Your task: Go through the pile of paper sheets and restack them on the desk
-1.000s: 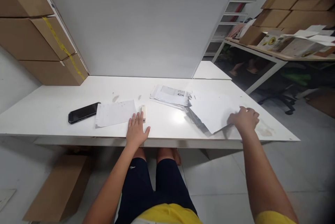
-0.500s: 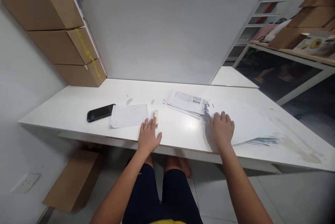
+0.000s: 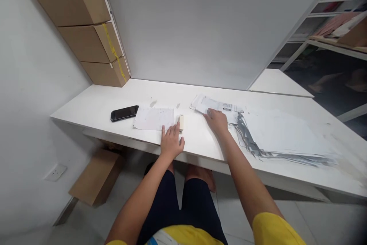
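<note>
My left hand [image 3: 171, 142] lies on the table edge with its fingers spread. Its fingertips are beside a small cream-coloured object [image 3: 181, 122] that looks like a stapler, and near the corner of a white sheet of paper [image 3: 155, 119]. Over the near edge of a small pile of printed sheets [image 3: 233, 117], my right hand [image 3: 217, 122] is bent, thumb and fingers closed on the paper; the fingertips are partly hidden. To its right is a large, uneven stack of paper [image 3: 286, 134], white on top with grey, ragged edges.
A black phone [image 3: 124, 113] lies left of the white sheet. A large whiteboard [image 3: 186, 31] stands along the back of the white table [image 3: 97, 101]. Cardboard boxes [image 3: 86, 42] are piled at the left wall, and another box [image 3: 96, 178] sits on the floor.
My right hand has moved left from the large paper stack to the printed sheets. My left hand stays spread beside the cream object. The view has shifted, so the table's things appear moved.
</note>
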`<state>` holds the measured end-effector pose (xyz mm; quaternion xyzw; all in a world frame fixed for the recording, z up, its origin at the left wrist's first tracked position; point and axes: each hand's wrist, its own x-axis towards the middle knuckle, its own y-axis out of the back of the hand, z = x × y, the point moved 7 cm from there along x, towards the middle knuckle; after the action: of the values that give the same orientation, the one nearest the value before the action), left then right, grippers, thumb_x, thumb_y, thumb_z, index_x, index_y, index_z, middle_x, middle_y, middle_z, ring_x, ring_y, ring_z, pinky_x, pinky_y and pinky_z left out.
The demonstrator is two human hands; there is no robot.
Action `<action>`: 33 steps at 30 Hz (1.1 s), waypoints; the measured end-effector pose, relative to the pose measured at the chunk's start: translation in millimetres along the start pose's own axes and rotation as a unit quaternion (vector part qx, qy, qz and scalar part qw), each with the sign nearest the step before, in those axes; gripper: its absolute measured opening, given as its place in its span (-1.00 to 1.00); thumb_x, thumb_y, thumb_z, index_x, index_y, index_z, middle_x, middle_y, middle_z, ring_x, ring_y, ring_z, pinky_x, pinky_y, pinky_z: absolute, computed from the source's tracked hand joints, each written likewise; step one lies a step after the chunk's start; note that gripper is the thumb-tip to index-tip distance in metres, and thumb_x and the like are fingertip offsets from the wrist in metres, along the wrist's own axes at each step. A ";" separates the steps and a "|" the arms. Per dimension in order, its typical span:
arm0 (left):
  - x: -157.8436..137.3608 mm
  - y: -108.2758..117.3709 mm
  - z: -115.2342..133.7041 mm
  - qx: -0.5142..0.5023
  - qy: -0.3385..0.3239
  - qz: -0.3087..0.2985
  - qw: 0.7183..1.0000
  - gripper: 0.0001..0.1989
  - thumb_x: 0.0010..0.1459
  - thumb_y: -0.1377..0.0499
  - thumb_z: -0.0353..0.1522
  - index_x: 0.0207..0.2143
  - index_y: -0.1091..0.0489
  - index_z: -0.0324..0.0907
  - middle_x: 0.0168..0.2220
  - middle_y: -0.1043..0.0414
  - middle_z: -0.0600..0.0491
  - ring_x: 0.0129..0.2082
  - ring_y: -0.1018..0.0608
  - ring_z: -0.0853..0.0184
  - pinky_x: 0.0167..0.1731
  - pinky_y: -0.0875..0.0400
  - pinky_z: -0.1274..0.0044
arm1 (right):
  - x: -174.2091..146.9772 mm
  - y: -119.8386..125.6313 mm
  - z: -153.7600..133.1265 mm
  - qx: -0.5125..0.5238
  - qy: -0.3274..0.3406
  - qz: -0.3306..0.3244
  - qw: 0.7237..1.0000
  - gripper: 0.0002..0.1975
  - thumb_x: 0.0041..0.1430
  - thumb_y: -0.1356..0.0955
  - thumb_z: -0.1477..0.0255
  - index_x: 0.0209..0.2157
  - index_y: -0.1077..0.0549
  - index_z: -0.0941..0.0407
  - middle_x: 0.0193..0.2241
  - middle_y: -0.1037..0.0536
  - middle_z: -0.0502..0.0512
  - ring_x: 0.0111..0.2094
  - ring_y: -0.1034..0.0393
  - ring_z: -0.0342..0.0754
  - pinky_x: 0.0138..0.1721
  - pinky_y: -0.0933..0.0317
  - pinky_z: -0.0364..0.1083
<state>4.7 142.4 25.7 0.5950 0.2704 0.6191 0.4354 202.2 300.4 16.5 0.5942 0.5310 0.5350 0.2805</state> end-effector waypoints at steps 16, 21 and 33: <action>-65.5 61.3 -14.8 -0.017 -0.048 0.119 0.992 -0.66 0.21 -0.01 -0.47 0.01 -0.36 -0.18 -0.11 -0.52 -0.10 -0.11 -0.48 0.10 -0.02 -0.28 0.19 | -112.4 68.5 -49.6 0.206 0.152 0.127 0.958 -0.80 0.24 -0.21 0.34 -0.47 -0.26 0.04 -0.45 -0.43 0.09 -0.35 -0.30 0.00 -0.28 -0.18 -0.04; -81.4 75.4 -26.1 -0.008 -0.137 0.103 0.985 -0.72 0.17 -0.02 -0.57 -0.18 -0.45 -0.18 -0.26 -0.54 -0.04 -0.26 -0.49 0.23 -0.20 -0.36 0.38 | -168.7 90.0 -78.6 0.282 0.134 0.184 0.932 -0.88 0.25 -0.22 0.39 -0.39 -0.27 0.02 -0.42 -0.44 0.09 -0.33 -0.35 0.01 -0.28 -0.23 -0.02; -120.0 63.8 14.8 0.027 -0.190 0.230 0.954 -0.89 0.16 -0.16 -0.50 -0.32 -0.45 -0.15 -0.30 -0.49 -0.01 -0.20 -0.48 0.29 -0.14 -0.30 0.42 | -215.2 58.2 -161.2 0.211 0.230 0.013 0.950 -0.75 0.25 -0.19 0.55 -0.14 -0.44 0.12 -0.30 -0.55 0.18 -0.27 -0.37 0.05 -0.26 -0.26 0.02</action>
<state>-5.3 6.1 22.2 0.7594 0.0556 0.5703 0.3082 100.3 45.9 39.8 0.5076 0.6738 0.5369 0.0120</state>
